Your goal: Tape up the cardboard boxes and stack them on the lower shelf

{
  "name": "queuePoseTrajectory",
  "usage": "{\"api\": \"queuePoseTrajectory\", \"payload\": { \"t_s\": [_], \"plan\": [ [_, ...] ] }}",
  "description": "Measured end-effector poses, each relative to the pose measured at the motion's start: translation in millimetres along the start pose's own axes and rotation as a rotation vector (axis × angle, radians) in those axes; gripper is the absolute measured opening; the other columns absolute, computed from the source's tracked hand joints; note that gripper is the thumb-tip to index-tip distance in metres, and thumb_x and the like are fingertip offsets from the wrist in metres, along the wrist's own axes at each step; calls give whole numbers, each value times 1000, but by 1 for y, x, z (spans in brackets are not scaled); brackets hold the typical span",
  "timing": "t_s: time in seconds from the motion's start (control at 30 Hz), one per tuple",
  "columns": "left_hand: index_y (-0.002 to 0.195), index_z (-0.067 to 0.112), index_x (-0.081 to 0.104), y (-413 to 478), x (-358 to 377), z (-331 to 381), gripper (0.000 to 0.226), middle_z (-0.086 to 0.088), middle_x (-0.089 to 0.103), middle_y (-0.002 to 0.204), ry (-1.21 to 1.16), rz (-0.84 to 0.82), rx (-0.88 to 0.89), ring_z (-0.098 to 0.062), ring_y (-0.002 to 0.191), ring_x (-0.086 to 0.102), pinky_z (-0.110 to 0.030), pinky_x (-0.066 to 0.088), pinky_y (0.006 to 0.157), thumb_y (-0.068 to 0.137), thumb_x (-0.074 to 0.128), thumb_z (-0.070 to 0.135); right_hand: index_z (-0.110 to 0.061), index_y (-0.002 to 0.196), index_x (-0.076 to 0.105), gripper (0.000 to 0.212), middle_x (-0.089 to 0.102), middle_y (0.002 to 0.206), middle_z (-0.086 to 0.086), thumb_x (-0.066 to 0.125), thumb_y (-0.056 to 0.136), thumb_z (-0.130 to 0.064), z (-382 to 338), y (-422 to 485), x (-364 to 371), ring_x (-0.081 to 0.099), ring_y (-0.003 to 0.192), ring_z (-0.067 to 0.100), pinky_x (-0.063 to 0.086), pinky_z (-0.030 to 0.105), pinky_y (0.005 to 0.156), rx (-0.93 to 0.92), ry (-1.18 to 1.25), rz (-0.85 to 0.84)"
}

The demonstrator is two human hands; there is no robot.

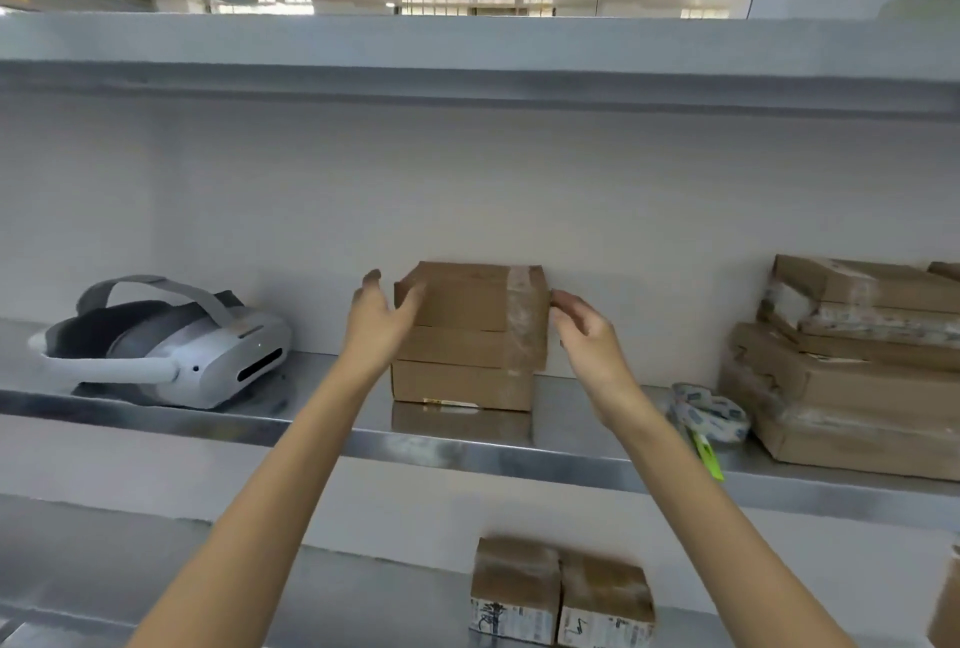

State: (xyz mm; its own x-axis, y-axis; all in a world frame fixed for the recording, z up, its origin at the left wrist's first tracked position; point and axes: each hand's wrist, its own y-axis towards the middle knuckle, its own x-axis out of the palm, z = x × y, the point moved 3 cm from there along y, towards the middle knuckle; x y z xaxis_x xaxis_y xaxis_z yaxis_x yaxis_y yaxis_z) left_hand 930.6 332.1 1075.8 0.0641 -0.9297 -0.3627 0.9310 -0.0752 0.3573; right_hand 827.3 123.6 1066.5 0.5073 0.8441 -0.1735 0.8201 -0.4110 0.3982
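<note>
we had a stack of three boxes [462, 361] at the middle of the shelf [467, 450], close to the back wall. our left hand [374, 315] was at the left side of the top box [457, 294], and our right hand [587, 330] at its right side, fingertips touching its edge. far left on the same shelf sat a headset [171, 341]. right of the stack lay a tape roll [709, 416], with a cutter [709, 460] just in front of it at the shelf's lip, and beyond them a pile of flat boxes [857, 377]. on the ledge below [363, 590], two boxes [514, 590] stood side by side, touching. another shelf [467, 50] ran overhead.
</note>
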Motion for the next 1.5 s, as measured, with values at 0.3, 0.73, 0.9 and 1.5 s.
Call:
{"api": "queuePoseTrajectory", "payload": {
  "t_s": [0.3, 0.73, 0.9, 1.5],
  "plan": [
    [114, 14, 57, 8, 18, -19, 24, 12, 59, 89, -66, 13, 222, -9, 83, 55, -6, 39, 64, 94, 58, 27, -18, 140, 46, 40, 53, 132, -10, 47, 100, -20, 8, 4, 9, 50, 121, 4, 38, 14, 98, -102, -1, 135],
    [117, 17, 66, -51, 97, 43, 27, 13, 67, 99, -208, -168, 411, 15, 90, 59, -4, 45, 82, 91, 63, 21, -25, 117, 51, 25, 56, 99, -22, 51, 96, -40, 22, -18, -123, 54, 88, -13, 38, 11, 73, -120, -132, 489],
    [112, 19, 67, -68, 124, 24, 30, 8, 71, 103, -124, -190, 312, -6, 100, 65, -32, 53, 89, 89, 64, 38, -24, 103, 55, 10, 60, 93, -16, 58, 94, -27, 38, -23, -145, 57, 87, -3, 41, 18, 75, -115, -174, 472],
    [108, 18, 57, -68, 85, -16, 35, 0, 60, 105, 264, -58, 259, -19, 103, 54, -37, 49, 82, 88, 61, 47, -19, 106, 57, 15, 63, 92, -11, 62, 92, -20, 58, -29, -103, 58, 81, -9, 43, 6, 65, -90, -267, 224]
  ]
}}
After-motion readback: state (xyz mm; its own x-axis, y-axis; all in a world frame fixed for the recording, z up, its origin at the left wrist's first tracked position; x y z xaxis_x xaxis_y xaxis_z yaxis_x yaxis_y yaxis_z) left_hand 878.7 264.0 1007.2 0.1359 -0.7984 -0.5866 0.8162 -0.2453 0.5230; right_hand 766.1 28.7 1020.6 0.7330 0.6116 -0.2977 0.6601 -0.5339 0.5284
